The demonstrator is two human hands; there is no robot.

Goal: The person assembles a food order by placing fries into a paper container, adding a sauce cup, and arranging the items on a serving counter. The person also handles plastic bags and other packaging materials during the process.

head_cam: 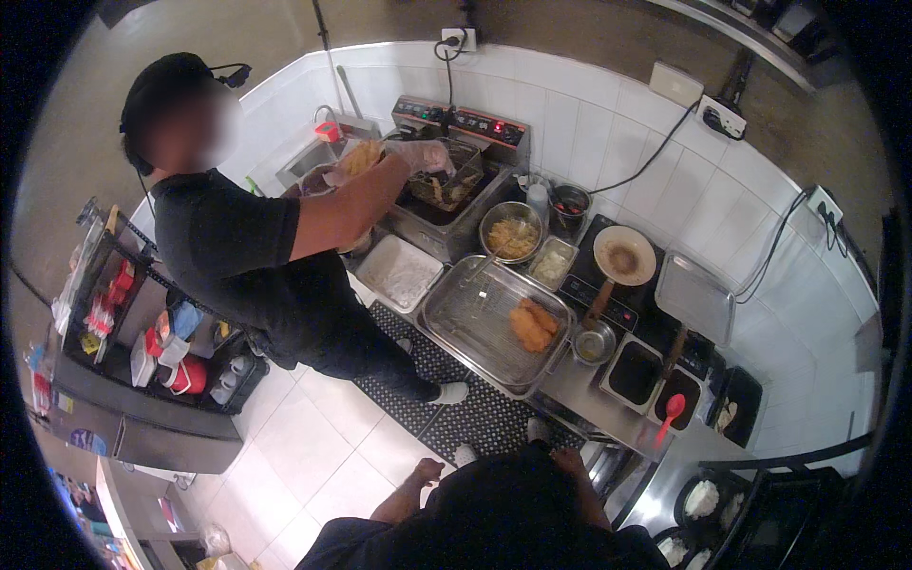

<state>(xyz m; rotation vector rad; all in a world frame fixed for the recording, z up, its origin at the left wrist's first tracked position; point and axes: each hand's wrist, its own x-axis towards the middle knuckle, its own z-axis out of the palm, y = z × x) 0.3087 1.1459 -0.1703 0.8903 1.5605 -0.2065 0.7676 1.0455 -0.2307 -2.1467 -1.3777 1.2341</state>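
My left hand point(428, 472) hangs beside my body over the tiled floor, its fingers curled; whether it holds anything is unclear. Close to my front and below the counter's edge is my right hand point(568, 459), partly hidden by my dark clothing. Ahead, a steel tray with a wire rack point(470, 328) bears breaded fried pieces point(534, 325) at its right end. To its left lies a tray of white powder point(400, 273). Behind it stand a bowl of yellowish food point(511, 236) and a small container of pale food point(552, 263). A frying pan point(624, 256) rests on a cooktop.
A co-worker point(235, 214) stands at the left, gloved hand over a fryer basket point(456, 174). Dark sauce containers point(634, 365), a red spoon point(672, 413) and bowls of rice point(702, 498) line the right counter. A black mat point(427, 363) lies underfoot; stocked shelves point(121, 335) stand far left.
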